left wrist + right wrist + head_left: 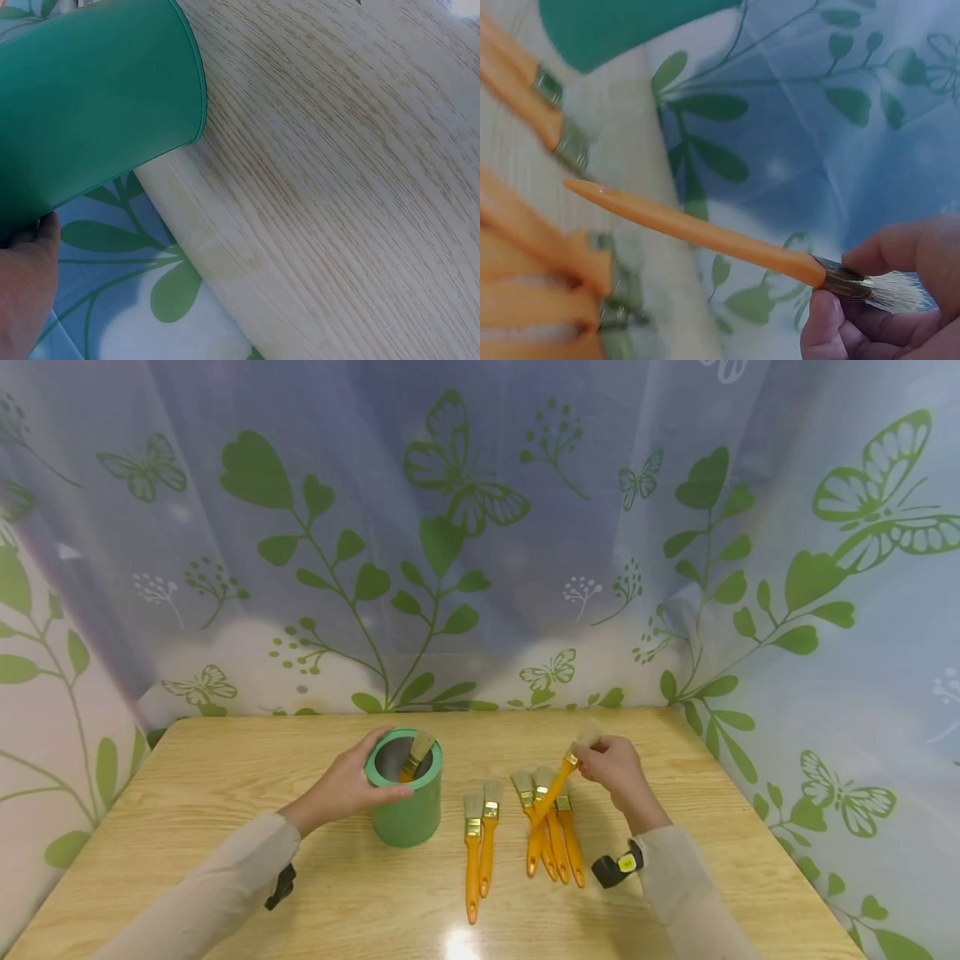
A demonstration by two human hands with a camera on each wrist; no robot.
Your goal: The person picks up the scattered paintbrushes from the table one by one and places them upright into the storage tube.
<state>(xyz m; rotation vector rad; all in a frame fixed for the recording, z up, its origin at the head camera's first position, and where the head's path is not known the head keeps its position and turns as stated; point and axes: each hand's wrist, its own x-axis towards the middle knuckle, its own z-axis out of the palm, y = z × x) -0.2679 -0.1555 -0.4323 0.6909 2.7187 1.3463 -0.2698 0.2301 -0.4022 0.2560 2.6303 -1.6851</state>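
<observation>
My left hand [351, 785] grips the rim and side of a green can [407, 814] that stands on the table. Inside the can leans a paintbrush [418, 752], its pale bristles up past the rim. With my right hand [613, 768] I pinch another paintbrush [705, 232] at its metal ferrule, its orange handle slanting down to the left over a group of several brushes [570, 843]. Two more paintbrushes [472, 852] lie between that group and the can. In the left wrist view the can's wall [105, 97] fills the upper left, with fingertips [46, 232] at its side.
A light wood-grain table [262, 752] carries everything. Its back edge meets a curtain [495, 610] printed with green leaves and butterflies, which also hangs at both sides. A small black device [617, 867] is strapped at the right wrist.
</observation>
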